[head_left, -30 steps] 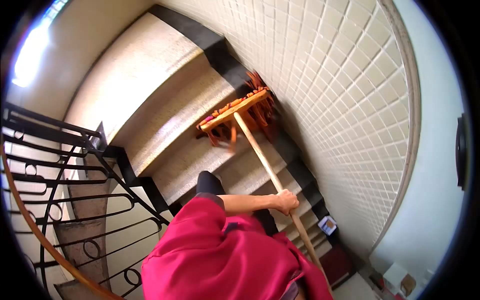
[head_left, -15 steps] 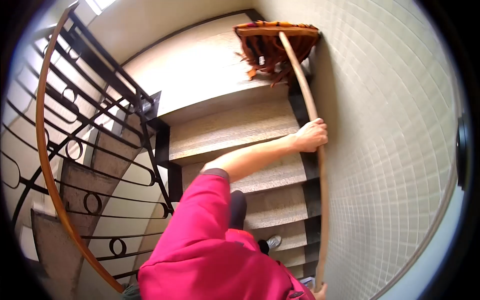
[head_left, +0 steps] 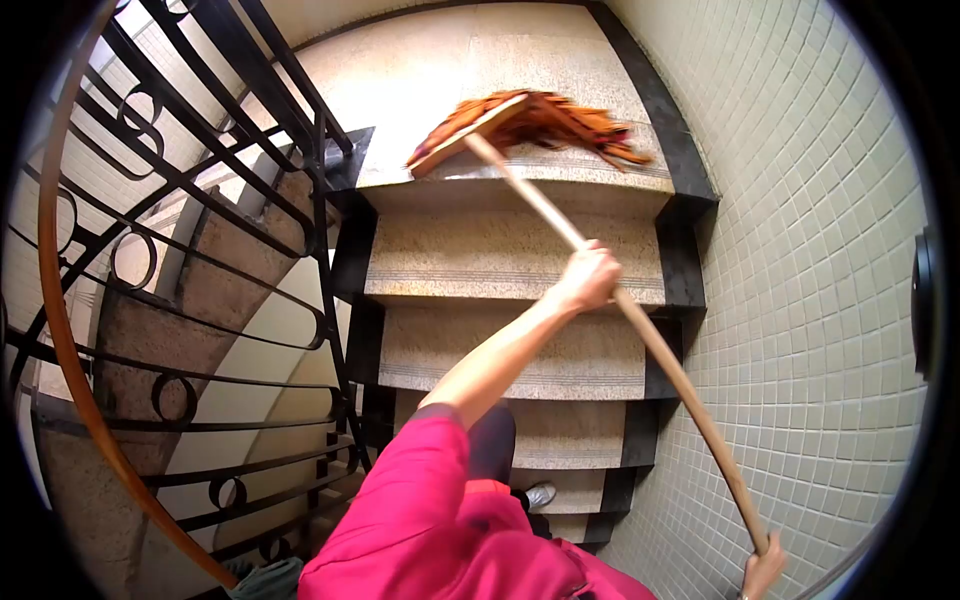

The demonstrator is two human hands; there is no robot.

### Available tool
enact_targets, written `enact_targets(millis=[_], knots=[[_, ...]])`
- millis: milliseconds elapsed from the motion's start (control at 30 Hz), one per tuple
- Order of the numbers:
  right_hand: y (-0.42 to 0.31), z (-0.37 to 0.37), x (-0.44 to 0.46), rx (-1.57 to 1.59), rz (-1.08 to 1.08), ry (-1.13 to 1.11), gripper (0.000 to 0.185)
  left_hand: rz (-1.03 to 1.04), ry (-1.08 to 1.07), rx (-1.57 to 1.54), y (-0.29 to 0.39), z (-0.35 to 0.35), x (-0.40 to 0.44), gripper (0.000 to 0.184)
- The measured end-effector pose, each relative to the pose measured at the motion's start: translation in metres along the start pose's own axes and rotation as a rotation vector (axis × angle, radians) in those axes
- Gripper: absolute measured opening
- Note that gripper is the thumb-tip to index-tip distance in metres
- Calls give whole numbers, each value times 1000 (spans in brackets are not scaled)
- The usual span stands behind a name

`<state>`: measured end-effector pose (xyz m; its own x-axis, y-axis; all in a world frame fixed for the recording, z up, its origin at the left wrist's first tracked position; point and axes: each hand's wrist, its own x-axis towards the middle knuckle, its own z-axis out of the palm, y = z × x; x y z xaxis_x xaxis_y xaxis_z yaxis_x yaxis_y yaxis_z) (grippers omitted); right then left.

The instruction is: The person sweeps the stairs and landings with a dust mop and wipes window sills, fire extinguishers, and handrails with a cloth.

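Observation:
A mop with orange-brown cloth strips (head_left: 540,115) and a wooden crossbar lies on the pale landing (head_left: 500,50), near its front edge. Its long wooden handle (head_left: 690,395) slants down to the right across the steps. My left hand (head_left: 591,275) is wrapped round the handle partway along, with the arm stretched out ahead. At the lower right, my right hand (head_left: 765,568) grips the top end of the handle, beside the tiled wall. The strips trail to the right of the crossbar and look blurred by motion.
Speckled stone steps (head_left: 510,345) with dark borders run down towards me. On the left is a black metal railing (head_left: 320,230) with a wooden handrail (head_left: 62,310). A tiled wall (head_left: 800,330) closes the right side. My shoe (head_left: 540,495) stands on a lower step.
The mop head has swung left from the wall corner, and its strips now trail rightwards. My left hand has moved slightly left; my right hand has moved right, so the handle slants more.

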<state>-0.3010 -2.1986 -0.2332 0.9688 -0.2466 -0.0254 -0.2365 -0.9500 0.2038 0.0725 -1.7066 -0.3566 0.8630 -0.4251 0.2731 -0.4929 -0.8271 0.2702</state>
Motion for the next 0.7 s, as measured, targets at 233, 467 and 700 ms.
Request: enact_targets(millis=[233, 467, 700], knots=[[-95, -42, 115, -67, -445, 689, 16, -348, 484, 115, -42, -45, -145, 15], [-100, -60, 68, -32, -416, 611, 17, -401, 430, 219, -37, -32, -182, 23], [-30, -43, -1, 104, -245, 196, 31, -124, 254, 142, 12, -55, -137, 16]])
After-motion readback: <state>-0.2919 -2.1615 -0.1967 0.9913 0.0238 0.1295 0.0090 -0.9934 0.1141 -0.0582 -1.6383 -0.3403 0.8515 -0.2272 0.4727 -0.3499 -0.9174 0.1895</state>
